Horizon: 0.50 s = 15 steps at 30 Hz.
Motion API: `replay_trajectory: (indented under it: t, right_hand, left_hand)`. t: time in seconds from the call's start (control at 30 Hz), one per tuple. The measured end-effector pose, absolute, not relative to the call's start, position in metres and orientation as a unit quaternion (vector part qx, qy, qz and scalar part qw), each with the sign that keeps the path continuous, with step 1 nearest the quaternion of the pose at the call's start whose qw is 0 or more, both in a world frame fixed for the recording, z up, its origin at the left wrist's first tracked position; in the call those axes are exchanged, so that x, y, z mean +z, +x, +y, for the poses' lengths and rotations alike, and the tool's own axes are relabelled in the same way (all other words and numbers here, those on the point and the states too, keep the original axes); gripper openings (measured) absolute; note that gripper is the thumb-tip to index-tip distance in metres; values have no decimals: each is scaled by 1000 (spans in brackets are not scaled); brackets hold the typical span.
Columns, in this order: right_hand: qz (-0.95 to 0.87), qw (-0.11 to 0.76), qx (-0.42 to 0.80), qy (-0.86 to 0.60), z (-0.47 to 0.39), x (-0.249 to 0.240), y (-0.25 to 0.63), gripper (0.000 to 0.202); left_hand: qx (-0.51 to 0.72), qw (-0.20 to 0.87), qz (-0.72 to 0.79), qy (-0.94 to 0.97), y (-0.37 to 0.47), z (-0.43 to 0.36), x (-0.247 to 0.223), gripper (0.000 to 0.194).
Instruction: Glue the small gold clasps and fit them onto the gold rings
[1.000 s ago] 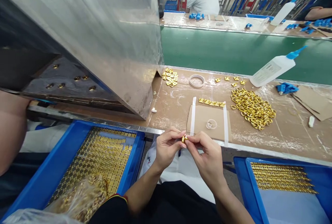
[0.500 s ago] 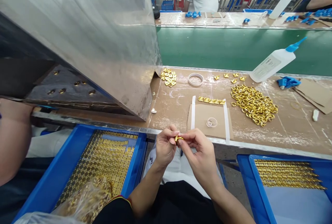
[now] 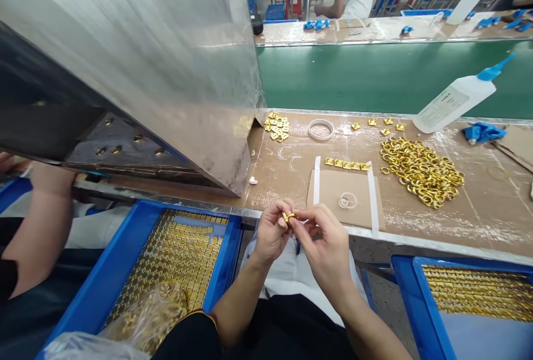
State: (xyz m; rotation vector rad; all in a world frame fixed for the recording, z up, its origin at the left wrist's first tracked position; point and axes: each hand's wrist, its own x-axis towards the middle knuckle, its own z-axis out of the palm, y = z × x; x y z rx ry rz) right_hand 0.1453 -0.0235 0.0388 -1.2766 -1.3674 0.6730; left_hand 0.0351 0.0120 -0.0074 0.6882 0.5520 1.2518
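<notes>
Just in front of the bench edge, my left hand (image 3: pixel 272 233) and my right hand (image 3: pixel 327 240) pinch a small shiny gold ring (image 3: pixel 290 218) between fingertips and thumbs. A squarish gold part seems to sit against the ring on the left-hand side; fingers partly hide it. Beyond my hands lies a cardboard pad (image 3: pixel 328 188) with white tape strips and a clear plastic loop (image 3: pixel 347 200) on it. A short row of gold square pieces (image 3: pixel 347 165) lines the pad's far edge. To the right is a heap of gold rings (image 3: pixel 425 171).
A metal hood (image 3: pixel 187 71) stands at left. Blue trays of gold pieces sit at left (image 3: pixel 235 243) and right (image 3: pixel 431 299). A white bottle (image 3: pixel 456 101) leans beside blue clips (image 3: pixel 483 133). A tape roll (image 3: pixel 320 129) lies near loose gold squares (image 3: pixel 277 126). A co-worker's arm (image 3: pixel 48 221) is at left.
The view has shifted left, so the bench things appear farther right. My hands still hold the ring, which looks slightly turned. More of the left co-worker's arm shows.
</notes>
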Motion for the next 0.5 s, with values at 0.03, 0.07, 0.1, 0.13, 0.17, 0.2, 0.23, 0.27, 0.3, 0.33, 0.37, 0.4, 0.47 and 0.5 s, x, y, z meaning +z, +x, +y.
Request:
replay_trajectory:
  t: [0.03, 0.07, 0.1, 0.13, 0.17, 0.2, 0.23, 0.27, 0.3, 0.33, 0.37, 0.4, 0.47, 0.5]
  right_hand:
    - [-578, 547, 279, -537, -23, 38, 145, 7]
    - [-579, 549, 274, -537, -22, 37, 145, 6]
    - [-579, 551, 270, -536, -22, 35, 145, 5]
    - [-580, 552, 268, -536, -22, 33, 145, 5]
    - [-580, 553, 266, -535, -21, 31, 145, 5]
    - [-581, 554, 266, -534, -21, 29, 145, 5]
    - [-583, 555, 267, -531, -22, 27, 145, 5]
    - [-585, 556, 268, -526, -22, 26, 145, 6]
    - [-587, 558, 269, -522, -22, 26, 144, 8]
    - [-589, 560, 269, -517, -23, 26, 144, 9]
    - [-591, 562, 268, -514, -23, 26, 143, 10]
    - [-592, 563, 266, -511, -24, 26, 143, 11]
    - [-596, 564, 262, -507, -24, 26, 142, 11]
    - [-599, 564, 261, -505, -24, 26, 141, 10]
  left_hand:
    - [566, 724, 253, 302, 36, 11, -7, 48]
    - [563, 731, 254, 289, 36, 11, -7, 49]
    - [557, 742, 253, 274, 37, 10, -7, 49]
    - [550, 754, 252, 255, 38, 9, -7, 49]
    - [541, 767, 252, 235, 39, 8, -7, 48]
    - [533, 779, 252, 213, 40, 6, -8, 47]
    - [527, 788, 254, 192, 40, 5, -8, 47]
    - [520, 796, 255, 174, 41, 3, -7, 47]
    - [515, 803, 256, 158, 41, 2, -7, 47]
    - [510, 807, 257, 147, 41, 0, -7, 47]
    - [508, 811, 257, 138, 41, -1, -6, 47]
    - [508, 813, 255, 131, 41, -2, -5, 47]
    - [508, 815, 252, 119, 40, -3, -4, 46]
    - [508, 816, 251, 114, 39, -3, -4, 45]
